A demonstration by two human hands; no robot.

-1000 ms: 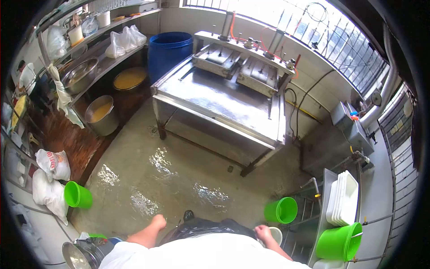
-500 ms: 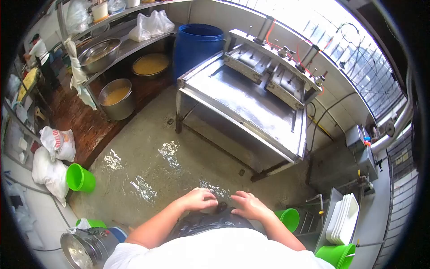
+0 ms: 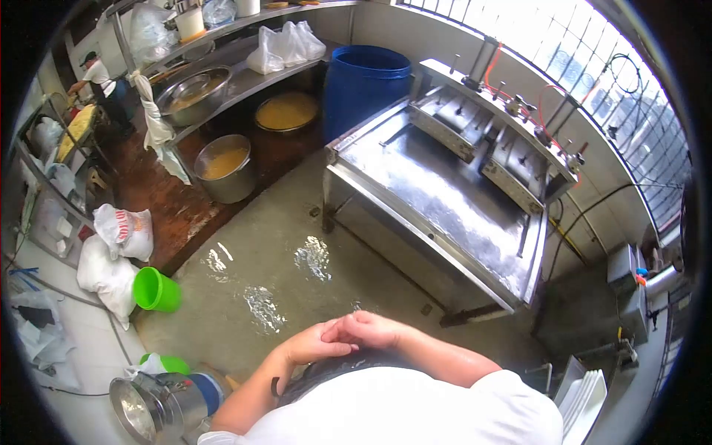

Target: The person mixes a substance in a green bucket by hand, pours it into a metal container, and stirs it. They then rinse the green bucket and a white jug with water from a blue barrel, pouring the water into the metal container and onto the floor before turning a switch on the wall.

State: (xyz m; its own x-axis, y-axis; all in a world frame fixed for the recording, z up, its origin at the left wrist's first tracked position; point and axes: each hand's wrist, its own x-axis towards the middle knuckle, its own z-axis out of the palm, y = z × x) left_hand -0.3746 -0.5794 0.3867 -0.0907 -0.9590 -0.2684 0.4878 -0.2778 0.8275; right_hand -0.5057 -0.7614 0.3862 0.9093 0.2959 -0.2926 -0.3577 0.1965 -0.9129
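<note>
My left hand point(image 3: 311, 344) and my right hand point(image 3: 368, 331) touch each other in front of my waist. The right hand's fingers are closed over the fingertips of the left, partly hiding them. No object shows in either hand. Just below them is a dark, shiny apron point(image 3: 326, 373) under my white shirt point(image 3: 415, 408). A dark band point(image 3: 275, 386) sits on my left forearm. Beyond the hands lies the wet grey floor point(image 3: 259, 274).
Ahead stands a metal table point(image 3: 430, 193) with a pneumatic press point(image 3: 497, 133). A blue barrel point(image 3: 363, 96) is behind it. To the left are a pot point(image 3: 226, 185), white sacks point(image 3: 104, 271) and a green bucket point(image 3: 157, 289). Farther back, a person point(image 3: 100, 78) works.
My hands were apart with fingers spread or loosely bent; now they have come together. The view has swung left, so the table and barrel appear farther right.
</note>
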